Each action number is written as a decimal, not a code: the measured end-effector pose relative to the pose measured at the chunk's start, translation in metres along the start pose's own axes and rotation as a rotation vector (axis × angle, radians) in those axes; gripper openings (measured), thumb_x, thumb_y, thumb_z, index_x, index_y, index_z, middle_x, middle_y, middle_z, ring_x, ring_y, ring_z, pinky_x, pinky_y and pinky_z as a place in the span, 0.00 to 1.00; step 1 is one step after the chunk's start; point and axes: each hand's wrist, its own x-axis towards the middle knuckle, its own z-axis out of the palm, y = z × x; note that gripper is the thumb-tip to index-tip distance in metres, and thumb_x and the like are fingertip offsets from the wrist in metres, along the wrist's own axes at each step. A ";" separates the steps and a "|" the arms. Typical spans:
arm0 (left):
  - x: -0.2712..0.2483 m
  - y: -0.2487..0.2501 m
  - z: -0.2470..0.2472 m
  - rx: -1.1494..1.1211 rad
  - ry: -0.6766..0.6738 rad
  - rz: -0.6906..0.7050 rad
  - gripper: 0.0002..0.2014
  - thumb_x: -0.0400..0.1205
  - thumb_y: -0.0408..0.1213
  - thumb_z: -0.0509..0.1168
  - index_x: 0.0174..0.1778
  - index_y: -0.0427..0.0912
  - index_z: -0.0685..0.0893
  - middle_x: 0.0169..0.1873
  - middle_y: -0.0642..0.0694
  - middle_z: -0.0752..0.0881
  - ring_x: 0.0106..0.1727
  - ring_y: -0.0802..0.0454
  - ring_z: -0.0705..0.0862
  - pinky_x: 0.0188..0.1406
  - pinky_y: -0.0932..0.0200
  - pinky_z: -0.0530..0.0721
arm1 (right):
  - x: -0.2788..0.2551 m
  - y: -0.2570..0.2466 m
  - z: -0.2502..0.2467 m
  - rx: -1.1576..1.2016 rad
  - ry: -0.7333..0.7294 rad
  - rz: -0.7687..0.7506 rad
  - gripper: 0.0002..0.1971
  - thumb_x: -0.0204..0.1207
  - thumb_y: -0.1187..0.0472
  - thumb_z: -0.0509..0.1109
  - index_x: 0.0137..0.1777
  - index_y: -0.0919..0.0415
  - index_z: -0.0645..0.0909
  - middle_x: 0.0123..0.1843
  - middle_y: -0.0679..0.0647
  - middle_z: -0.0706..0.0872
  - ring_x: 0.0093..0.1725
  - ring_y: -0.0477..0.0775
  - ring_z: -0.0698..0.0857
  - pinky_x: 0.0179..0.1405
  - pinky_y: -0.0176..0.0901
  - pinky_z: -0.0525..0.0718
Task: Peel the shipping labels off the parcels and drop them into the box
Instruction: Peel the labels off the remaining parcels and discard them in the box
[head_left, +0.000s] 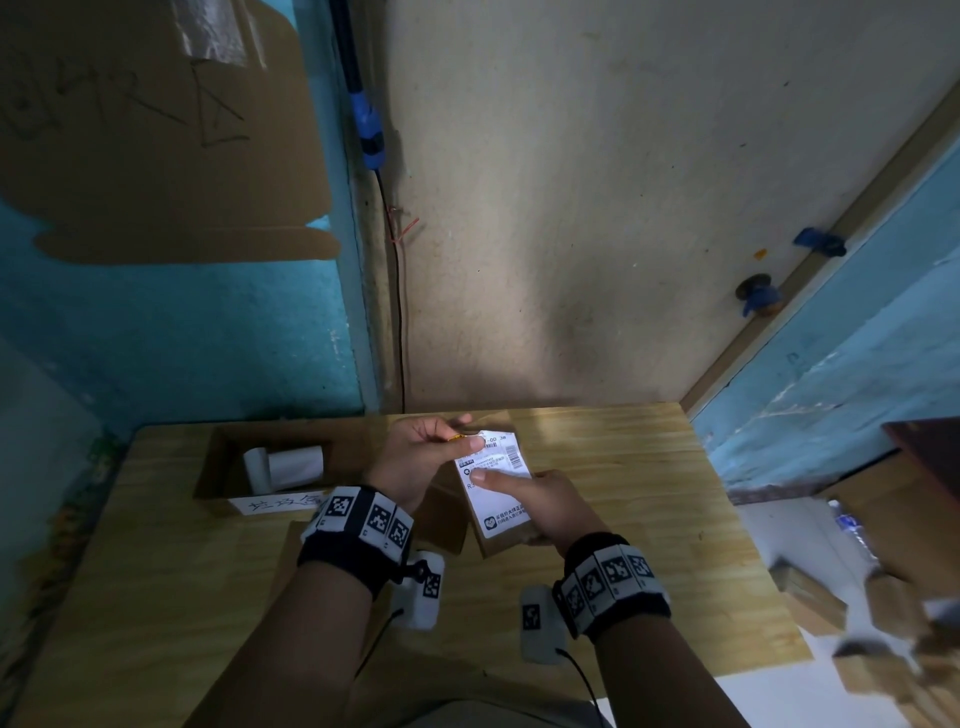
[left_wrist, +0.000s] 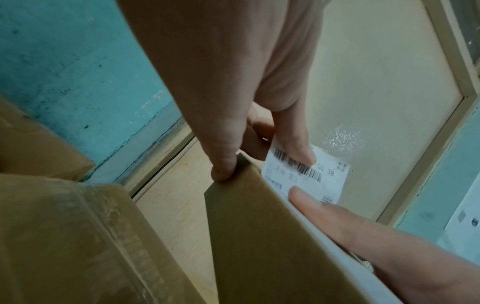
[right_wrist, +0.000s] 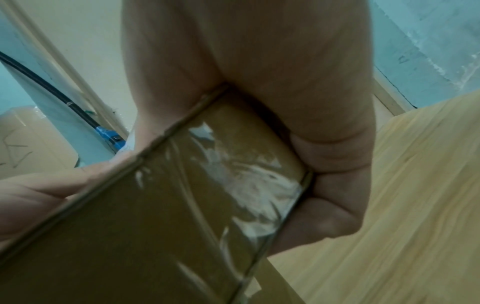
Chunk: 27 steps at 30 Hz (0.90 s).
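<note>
I am holding a small brown parcel (head_left: 501, 530) up off the wooden table (head_left: 649, 478), low in the middle of the head view. My right hand (head_left: 540, 506) is wrapping round its near end — fingers curling under the taped underside, thumb lying flat across the white shipping label (head_left: 496, 486). My left hand (head_left: 415, 457) is gripping the far end, thumb pressing on the label's top edge by the barcode, one fingertip hooking the cardboard corner. In the left wrist view the label's far end is standing clear of the parcel.

The print I can read is "00 38" beside the barcode; the rest is small Chinese text and a logo near the bottom, too fine to make out.

The open cardboard box (head_left: 218, 467) is sitting at the left of the table with white rolled papers (head_left: 285, 465) inside and a handwritten white strip on its front — illegible to me. More brown parcels (head_left: 815, 603) are lying blurred at the lower right edge.
</note>
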 end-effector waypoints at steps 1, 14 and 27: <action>0.000 0.001 0.000 0.018 -0.005 0.013 0.16 0.70 0.23 0.75 0.20 0.43 0.83 0.51 0.40 0.90 0.52 0.57 0.89 0.44 0.60 0.83 | 0.001 -0.001 -0.001 0.004 0.010 0.005 0.22 0.69 0.39 0.82 0.49 0.59 0.92 0.38 0.52 0.95 0.33 0.45 0.92 0.31 0.35 0.82; -0.004 0.004 0.002 0.214 -0.032 0.172 0.09 0.72 0.26 0.75 0.30 0.27 0.82 0.38 0.30 0.90 0.39 0.66 0.88 0.41 0.80 0.79 | 0.006 0.002 0.006 0.022 0.133 -0.001 0.22 0.67 0.41 0.85 0.43 0.62 0.92 0.32 0.52 0.93 0.29 0.46 0.91 0.28 0.35 0.82; -0.005 0.008 0.002 0.133 -0.094 0.279 0.10 0.69 0.23 0.76 0.28 0.25 0.81 0.40 0.30 0.91 0.57 0.45 0.88 0.65 0.56 0.79 | 0.003 -0.008 0.001 0.013 0.127 -0.034 0.26 0.66 0.41 0.85 0.50 0.64 0.92 0.38 0.55 0.96 0.35 0.49 0.93 0.35 0.38 0.84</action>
